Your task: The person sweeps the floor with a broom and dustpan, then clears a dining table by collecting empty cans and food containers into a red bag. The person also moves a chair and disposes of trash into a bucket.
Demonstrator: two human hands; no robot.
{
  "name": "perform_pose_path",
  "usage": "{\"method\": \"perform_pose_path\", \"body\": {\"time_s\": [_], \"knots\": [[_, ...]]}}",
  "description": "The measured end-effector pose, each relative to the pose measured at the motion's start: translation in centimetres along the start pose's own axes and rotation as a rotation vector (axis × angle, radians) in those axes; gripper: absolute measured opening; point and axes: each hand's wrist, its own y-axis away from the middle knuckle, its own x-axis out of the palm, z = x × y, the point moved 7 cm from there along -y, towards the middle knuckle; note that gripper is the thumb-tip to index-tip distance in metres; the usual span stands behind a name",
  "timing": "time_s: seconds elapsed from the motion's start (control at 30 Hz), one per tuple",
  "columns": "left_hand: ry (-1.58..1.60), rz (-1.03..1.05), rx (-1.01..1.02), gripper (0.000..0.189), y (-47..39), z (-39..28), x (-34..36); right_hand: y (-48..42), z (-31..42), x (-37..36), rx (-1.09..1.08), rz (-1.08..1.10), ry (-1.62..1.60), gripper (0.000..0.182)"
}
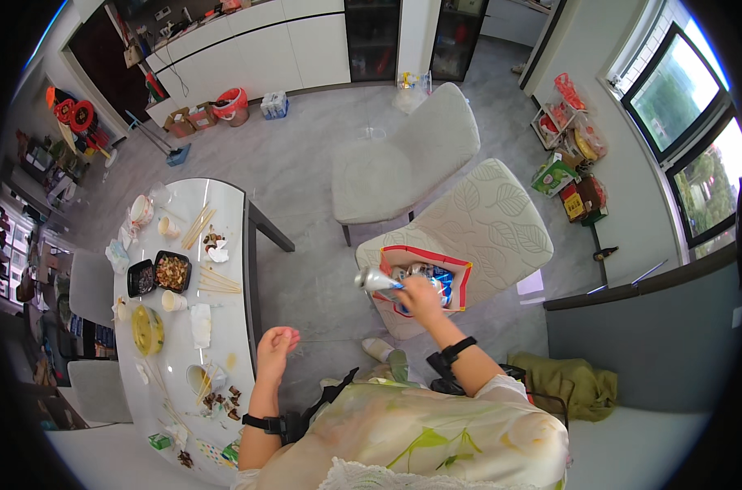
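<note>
My right hand (422, 299) grips a dented silver aluminium can (376, 280), tilted over the left side of a red-edged bag (424, 252). Inside the bag lie blue-and-silver cans (442, 278), partly hidden by the hand. The bag stands on the seat of a leaf-patterned upholstered chair (499, 214). My left hand (277, 349) hovers beside the right edge of the white table (227, 324), its fingers curled in and nothing visible in them. Nearest to it on the tabletop are a paper tub with chopsticks (206, 378) and a folded tissue (201, 326).
On the table are a black food container (173, 271), a lidded yellow bowl (147, 331), paper cups (174, 301), wooden skewers (221, 280) and food scraps. A second grey chair (407, 153) stands beyond. Boxes (554, 174) line the wall under the window; a bottle (605, 253) lies there.
</note>
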Motion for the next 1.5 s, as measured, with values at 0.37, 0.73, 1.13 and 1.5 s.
{"method": "perform_pose_path", "body": {"time_s": [0.37,0.73,1.13,1.5], "knots": [[0.021,-0.147,-0.062,0.021,2.2,3.4,-3.2,5.7,-14.9,3.5,0.561,0.347,0.447,0.031],[-0.061,-0.141,-0.011,0.018,2.8,3.5,-1.5,3.3,-17.6,8.1,0.83,0.618,0.287,0.038],[-0.068,-0.187,0.033,0.016,3.1,3.5,-0.7,3.5,-13.4,10.8,0.8,0.364,-0.037,0.037],[-0.113,-0.035,0.071,0.014,-2.5,2.3,2.0,5.6,-14.2,5.4,0.764,-0.037,-0.354,0.013]]}}
